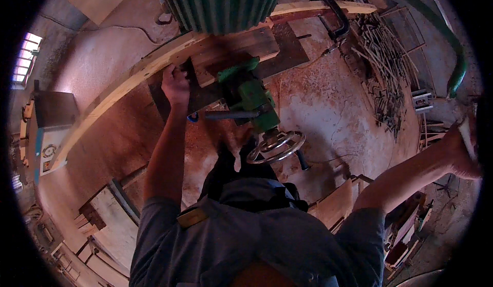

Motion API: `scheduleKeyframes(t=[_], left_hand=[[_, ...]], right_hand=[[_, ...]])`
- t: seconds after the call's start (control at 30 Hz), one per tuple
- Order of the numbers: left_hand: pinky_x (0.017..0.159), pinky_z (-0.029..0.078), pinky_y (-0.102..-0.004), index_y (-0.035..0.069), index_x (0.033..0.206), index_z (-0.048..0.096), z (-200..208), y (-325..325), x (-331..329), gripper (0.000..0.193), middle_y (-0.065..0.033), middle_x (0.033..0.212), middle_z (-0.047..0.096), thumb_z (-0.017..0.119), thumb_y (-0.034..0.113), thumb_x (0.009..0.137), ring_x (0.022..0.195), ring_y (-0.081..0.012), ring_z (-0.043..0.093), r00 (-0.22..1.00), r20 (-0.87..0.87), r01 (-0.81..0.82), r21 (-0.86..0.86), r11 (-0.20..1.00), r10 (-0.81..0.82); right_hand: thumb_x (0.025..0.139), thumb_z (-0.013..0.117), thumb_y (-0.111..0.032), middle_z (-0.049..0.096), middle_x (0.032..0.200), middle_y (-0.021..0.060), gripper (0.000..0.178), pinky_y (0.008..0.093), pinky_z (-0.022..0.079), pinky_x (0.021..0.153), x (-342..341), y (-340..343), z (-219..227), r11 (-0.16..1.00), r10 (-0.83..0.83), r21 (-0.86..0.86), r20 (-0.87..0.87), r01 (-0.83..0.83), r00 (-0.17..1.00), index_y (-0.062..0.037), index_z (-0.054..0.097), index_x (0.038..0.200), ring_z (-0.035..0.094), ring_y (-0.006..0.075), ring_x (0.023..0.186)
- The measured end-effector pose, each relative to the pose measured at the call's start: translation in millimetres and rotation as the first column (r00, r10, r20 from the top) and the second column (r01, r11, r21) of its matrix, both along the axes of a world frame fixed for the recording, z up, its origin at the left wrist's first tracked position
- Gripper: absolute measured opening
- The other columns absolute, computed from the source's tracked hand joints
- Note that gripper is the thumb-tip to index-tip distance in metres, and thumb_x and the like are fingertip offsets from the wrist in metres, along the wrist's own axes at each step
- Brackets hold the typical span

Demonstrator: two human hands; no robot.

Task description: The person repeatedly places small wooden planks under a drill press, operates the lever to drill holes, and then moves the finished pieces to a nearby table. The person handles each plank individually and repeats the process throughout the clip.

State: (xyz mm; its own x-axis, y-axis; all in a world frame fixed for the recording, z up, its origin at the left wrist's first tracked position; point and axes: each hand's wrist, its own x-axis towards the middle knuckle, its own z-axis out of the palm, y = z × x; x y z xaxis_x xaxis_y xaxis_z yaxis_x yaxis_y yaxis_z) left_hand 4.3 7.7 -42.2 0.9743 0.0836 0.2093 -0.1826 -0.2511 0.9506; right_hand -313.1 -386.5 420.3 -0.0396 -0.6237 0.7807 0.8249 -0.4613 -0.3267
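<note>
Left hand [175,85] curled at the beam's [126,81] near edge, grip unclear.
The beam, across the tabletop's [290,45] far side, looks stiff, fairly heavy, best held by both edges; right hand [465,151]: cannot tell.

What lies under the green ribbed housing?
Pale wood emerges on both sides of the green ribbed housing, with a brown wooden block by its near end. Whatever lies directly beneath is covered.
</note>
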Motion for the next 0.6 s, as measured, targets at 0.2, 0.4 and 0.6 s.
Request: scheduleKeyframes(t=[0.2, 0.4, 0.6], left_hand=[[0.055, 0.051, -0.0283, 0.003, 0.109, 0.058, 23.6, -12.9, -8.4, 0.023, -0.0085, 0.08, 0.066, 0.05, 0.013, 0.091, 0.07, -0.0154, 0.064, 0.993, -0.118, -0.002, -0.111, 0.994, -0.012], [0.054, 0.05, -0.0272, 0.004, 0.11, 0.059, 14.6, -8.9, -6.8, 0.022, -0.0077, 0.079, 0.065, 0.051, 0.013, 0.091, 0.07, -0.0135, 0.063, 0.996, -0.049, 0.063, -0.22, 0.973, -0.075], [0.055, 0.05, -0.0276, 0.003, 0.109, 0.058, -5.3, -2.6, 2.6, 0.021, -0.0072, 0.081, 0.066, 0.054, 0.012, 0.09, 0.07, -0.0133, 0.063, 0.993, -0.036, 0.094, -0.355, 0.93, -0.115]], right_hand=[[0.078, 0.03, -0.078, 0.039, 0.066, 0.0036, 0.064, 0.0475, 0.031, 0.062, -85.7, -44.5, -52.1, 0.897, 0.438, -0.008, -0.127, -0.442, 0.89, -0.0152, 0.044, 0.074, 0.041, 0.0215, 0.063], [0.069, 0.056, -0.07, 0.043, 0.066, 0.0039, 0.057, 0.0522, 0.038, 0.074, -71.5, 0.4, -97.8, 0.918, -0.17, 0.357, -0.044, 0.174, 0.984, -0.0137, 0.046, 0.075, 0.046, 0.0259, 0.067], [0.059, 0.08, -0.05, 0.062, 0.082, 0.0046, 0.047, 0.0525, 0.039, 0.095, -102.7, 1.4, -154.5, 0.939, 0.279, 0.24, -0.113, -0.246, 0.954, -0.0117, 0.062, 0.081, 0.055, 0.0309, 0.093]])
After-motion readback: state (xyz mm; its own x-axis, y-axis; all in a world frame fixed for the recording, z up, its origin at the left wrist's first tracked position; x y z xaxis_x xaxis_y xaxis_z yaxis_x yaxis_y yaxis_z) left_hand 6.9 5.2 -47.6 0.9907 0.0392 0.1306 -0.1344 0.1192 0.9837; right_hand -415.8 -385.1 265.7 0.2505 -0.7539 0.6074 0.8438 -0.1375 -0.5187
